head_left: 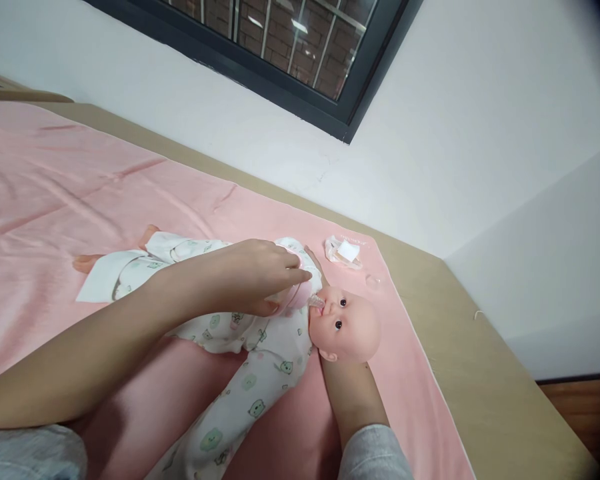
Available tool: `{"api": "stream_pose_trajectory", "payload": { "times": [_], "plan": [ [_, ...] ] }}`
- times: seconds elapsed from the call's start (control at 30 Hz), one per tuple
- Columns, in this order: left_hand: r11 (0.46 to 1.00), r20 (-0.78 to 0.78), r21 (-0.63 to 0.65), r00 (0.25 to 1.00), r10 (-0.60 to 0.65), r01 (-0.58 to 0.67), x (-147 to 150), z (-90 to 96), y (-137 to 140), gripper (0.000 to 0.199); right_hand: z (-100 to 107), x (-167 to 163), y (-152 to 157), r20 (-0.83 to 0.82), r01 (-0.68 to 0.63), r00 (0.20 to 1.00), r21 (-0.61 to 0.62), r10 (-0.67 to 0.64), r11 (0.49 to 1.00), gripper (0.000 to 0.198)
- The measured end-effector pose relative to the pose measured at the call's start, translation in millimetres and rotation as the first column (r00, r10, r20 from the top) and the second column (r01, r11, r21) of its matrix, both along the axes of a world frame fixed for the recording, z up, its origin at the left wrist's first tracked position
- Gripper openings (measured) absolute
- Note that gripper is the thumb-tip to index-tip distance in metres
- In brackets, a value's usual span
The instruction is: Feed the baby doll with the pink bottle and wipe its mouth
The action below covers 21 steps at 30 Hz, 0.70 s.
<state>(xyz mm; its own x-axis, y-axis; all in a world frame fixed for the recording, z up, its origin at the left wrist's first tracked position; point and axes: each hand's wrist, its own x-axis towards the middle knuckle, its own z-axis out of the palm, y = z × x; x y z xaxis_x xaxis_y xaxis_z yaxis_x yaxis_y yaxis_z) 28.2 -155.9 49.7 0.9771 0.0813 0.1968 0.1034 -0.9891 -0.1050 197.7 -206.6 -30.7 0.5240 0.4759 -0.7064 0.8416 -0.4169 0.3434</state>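
One pink bottle (303,293) at frame centre is gripped by the curled left hand (265,277), its teat (317,302) set at the mouth (323,309) of the doll (280,343). Placement appears done, withdrawal outstanding. The right hand (317,264) is mostly hidden under the doll; its spread cannot be told.

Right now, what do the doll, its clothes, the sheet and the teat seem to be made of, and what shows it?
Doll: probably vinyl or silicone; bare parts look smooth with a soft sheen.
Clothes: matte printed fabric, likely cotton, with soft folds.
Sheet: soft-finished fabric, shown by its creases; fibre unclear.
Teat: glossy, translucent, probably silicone.
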Motion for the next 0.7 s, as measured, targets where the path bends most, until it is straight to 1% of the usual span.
{"api": "stream_pose_trajectory", "payload": {
  "times": [0.03,0.07,0.1,0.13,0.23,0.3,0.37,0.47,0.5,0.53,0.6,0.63,0.7],
  "plan": [
    [1.0,0.0,0.002,1.0,0.0,0.0,0.0,0.1,-0.2,0.041,0.3,-0.1,0.3,0.0,0.046,0.999,-0.138,-0.046,0.989,0.009],
    [1.0,-0.001,0.004,1.0,0.002,-0.002,-0.1,0.1,-0.3,0.042,0.9,-0.8,0.5,0.016,0.116,0.993,-0.291,-0.117,0.95,0.012],
    [1.0,-0.006,0.006,1.0,0.005,-0.005,-0.3,0.0,-0.4,0.042,1.7,-1.9,0.4,0.041,0.176,0.984,-0.397,-0.174,0.901,0.014],
    [1.0,-0.011,0.008,1.0,0.008,-0.008,-0.5,-0.2,-0.4,0.043,2.5,-3.3,0.0,0.048,0.191,0.981,-0.407,-0.187,0.893,0.013],
    [1.0,-0.011,0.015,1.0,0.006,-0.006,-0.8,-1.1,0.1,0.041,6.6,-6.9,-1.5,0.057,0.198,0.98,-0.353,-0.19,0.914,0.014],
    [1.0,-0.008,0.019,1.0,0.0,0.0,-0.9,-1.4,0.6,0.041,12.2,-7.2,-0.2,0.073,0.204,0.979,-0.381,-0.191,0.902,0.01],
    [1.0,-0.024,0.022,1.0,0.003,-0.002,-1.2,-1.1,0.8,0.042,21.2,-5.7,3.9,0.046,0.198,0.979,-0.468,-0.2,0.861,0.006],
    [1.0,-0.05,0.02,0.999,0.004,-0.003,-1.7,-0.3,0.3,0.043,36.4,-3.0,10.4,-0.06,0.118,0.977,-0.64,-0.203,0.759,0.005],
    [1.0,-0.054,0.019,0.999,0.004,-0.003,-1.8,0.0,0.0,0.043,40.1,-2.5,11.3,-0.092,0.083,0.978,-0.653,-0.187,0.753,0.006],
    [1.0,-0.056,0.017,0.998,0.003,-0.002,-1.9,0.2,-0.3,0.043,42.4,-2.3,11.1,-0.124,0.048,0.979,-0.628,-0.161,0.776,0.007],
    [1.0,-0.058,0.015,0.998,0.005,-0.004,-1.8,0.6,-0.9,0.042,42.7,-2.4,8.2,-0.178,-0.013,0.98,-0.494,-0.087,0.869,0.008],
    [1.0,-0.059,0.015,0.998,0.007,-0.006,-1.6,0.7,-1.0,0.041,40.9,-2.4,6.1,-0.187,-0.034,0.981,-0.436,-0.053,0.899,0.008],
    [1.0,-0.056,0.018,0.998,0.01,-0.009,-1.3,1.1,-1.2,0.04,35.5,-1.9,2.3,-0.183,-0.046,0.983,-0.381,-0.026,0.923,0.01]
  ]
}}
